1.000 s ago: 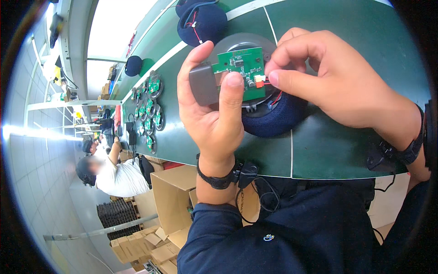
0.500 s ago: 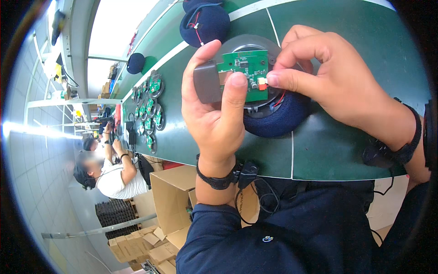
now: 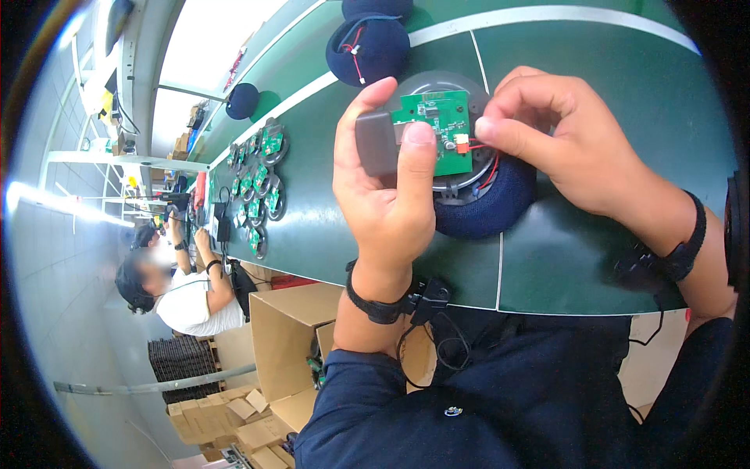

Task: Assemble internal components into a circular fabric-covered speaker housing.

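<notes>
Two bare hands work at the upper centre of the frame over one green circuit board (image 3: 445, 117). The left hand (image 3: 387, 195) grips it, thumb across its front and fingers around one dark grey block (image 3: 376, 144) at its left edge. The right hand (image 3: 558, 129) has thumb and forefinger brought close together at the board's right edge, beside one white-and-red connector (image 3: 462, 143); I cannot tell whether the thin wires (image 3: 491, 176) there are pinched between them.

Behind the board shows one grey disc (image 3: 441, 80), and just below it one navy fabric-covered round body (image 3: 484, 215) on the green table (image 3: 562, 270). Three more navy round pieces are in view: two at the top centre (image 3: 367, 59), the nearer with red wires on it, and one at the upper left (image 3: 243, 101). Left of centre lies a cluster of boards on dark discs (image 3: 254, 184), overlapping too much for a sure count. One large open cardboard box (image 3: 277, 336) stands at the lower left, below two people (image 3: 191, 301) at the far left.
</notes>
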Action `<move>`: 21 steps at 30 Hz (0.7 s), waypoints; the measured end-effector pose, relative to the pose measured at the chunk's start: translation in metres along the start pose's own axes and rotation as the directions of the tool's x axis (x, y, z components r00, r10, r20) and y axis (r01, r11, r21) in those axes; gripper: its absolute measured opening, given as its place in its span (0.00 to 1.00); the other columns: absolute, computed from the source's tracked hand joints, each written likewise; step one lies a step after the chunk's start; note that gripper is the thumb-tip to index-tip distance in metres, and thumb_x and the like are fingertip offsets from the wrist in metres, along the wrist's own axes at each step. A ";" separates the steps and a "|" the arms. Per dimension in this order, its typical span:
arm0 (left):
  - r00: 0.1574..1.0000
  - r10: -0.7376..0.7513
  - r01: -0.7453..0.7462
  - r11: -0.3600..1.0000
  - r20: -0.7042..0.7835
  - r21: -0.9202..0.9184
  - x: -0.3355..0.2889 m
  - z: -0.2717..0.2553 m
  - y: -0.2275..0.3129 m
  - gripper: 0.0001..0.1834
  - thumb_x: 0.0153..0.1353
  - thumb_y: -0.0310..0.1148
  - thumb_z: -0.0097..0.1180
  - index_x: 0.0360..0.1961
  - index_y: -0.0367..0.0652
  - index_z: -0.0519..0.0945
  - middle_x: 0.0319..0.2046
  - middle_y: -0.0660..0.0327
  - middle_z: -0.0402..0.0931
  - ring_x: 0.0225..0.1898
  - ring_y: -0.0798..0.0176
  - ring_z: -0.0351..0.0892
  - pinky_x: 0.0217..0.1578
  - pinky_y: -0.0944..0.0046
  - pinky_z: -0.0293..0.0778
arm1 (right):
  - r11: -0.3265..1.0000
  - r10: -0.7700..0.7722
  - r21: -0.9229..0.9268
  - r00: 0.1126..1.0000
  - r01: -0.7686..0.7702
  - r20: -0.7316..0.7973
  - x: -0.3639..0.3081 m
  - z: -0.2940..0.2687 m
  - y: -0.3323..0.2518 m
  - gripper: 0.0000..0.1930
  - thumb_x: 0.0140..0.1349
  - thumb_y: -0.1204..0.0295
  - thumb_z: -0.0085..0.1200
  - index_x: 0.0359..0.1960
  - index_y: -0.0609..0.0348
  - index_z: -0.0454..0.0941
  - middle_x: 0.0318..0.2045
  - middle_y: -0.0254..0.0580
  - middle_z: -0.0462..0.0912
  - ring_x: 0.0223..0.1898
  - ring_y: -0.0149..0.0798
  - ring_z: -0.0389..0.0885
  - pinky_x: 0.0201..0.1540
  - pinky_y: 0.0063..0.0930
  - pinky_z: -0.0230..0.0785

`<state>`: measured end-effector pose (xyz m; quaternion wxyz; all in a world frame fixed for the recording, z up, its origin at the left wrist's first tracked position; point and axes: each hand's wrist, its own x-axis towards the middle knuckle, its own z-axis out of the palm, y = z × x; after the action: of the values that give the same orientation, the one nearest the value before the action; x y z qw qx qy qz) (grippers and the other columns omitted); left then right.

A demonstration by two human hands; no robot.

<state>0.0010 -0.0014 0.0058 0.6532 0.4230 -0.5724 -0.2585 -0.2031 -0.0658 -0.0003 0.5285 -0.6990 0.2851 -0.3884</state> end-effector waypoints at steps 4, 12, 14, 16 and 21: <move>0.999 -0.028 0.027 0.999 -0.038 -0.024 0.001 -0.001 -0.001 0.25 0.71 0.26 0.65 0.67 0.36 0.74 0.45 0.63 0.82 0.43 0.74 0.81 0.46 0.72 0.77 | 0.986 -0.012 0.165 1.000 0.012 0.004 0.004 -0.001 0.010 0.10 0.78 0.68 0.59 0.42 0.63 0.82 0.40 0.29 0.80 0.43 0.23 0.75 0.51 0.22 0.69; 0.998 -0.058 0.056 0.998 -0.039 -0.039 0.000 -0.005 -0.004 0.25 0.71 0.26 0.66 0.66 0.36 0.74 0.43 0.65 0.82 0.42 0.76 0.80 0.45 0.73 0.75 | 0.978 -0.124 0.156 0.989 0.136 -0.084 0.002 0.007 0.019 0.10 0.81 0.66 0.54 0.42 0.59 0.79 0.34 0.24 0.78 0.38 0.19 0.73 0.44 0.20 0.70; 0.997 -0.063 0.061 0.997 -0.037 -0.045 -0.001 -0.005 -0.005 0.25 0.71 0.27 0.66 0.66 0.36 0.74 0.43 0.65 0.82 0.42 0.76 0.79 0.45 0.73 0.75 | 0.977 -0.129 0.159 0.988 0.142 -0.086 0.002 0.008 0.020 0.10 0.81 0.66 0.53 0.44 0.59 0.79 0.35 0.26 0.78 0.39 0.20 0.73 0.45 0.21 0.70; 0.997 -0.067 0.065 0.997 -0.036 -0.042 0.000 -0.005 -0.006 0.26 0.71 0.26 0.66 0.67 0.36 0.73 0.43 0.65 0.82 0.42 0.76 0.79 0.46 0.73 0.75 | 0.975 -0.156 0.147 0.985 0.166 -0.080 0.004 0.008 0.021 0.09 0.82 0.67 0.53 0.46 0.59 0.77 0.38 0.27 0.78 0.40 0.21 0.73 0.46 0.21 0.71; 0.997 -0.024 0.023 1.000 -0.079 -0.015 0.008 -0.008 0.001 0.29 0.69 0.25 0.64 0.70 0.35 0.72 0.47 0.59 0.83 0.45 0.71 0.82 0.50 0.70 0.78 | 0.957 -0.139 0.239 0.983 0.164 -0.120 0.006 0.005 0.019 0.10 0.81 0.67 0.53 0.55 0.59 0.75 0.45 0.30 0.77 0.42 0.24 0.75 0.49 0.22 0.71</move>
<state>0.0102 -0.0054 0.0107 0.6753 0.4351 -0.5391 -0.2531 -0.1953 -0.0736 -0.0180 0.5651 -0.6265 0.2064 -0.4956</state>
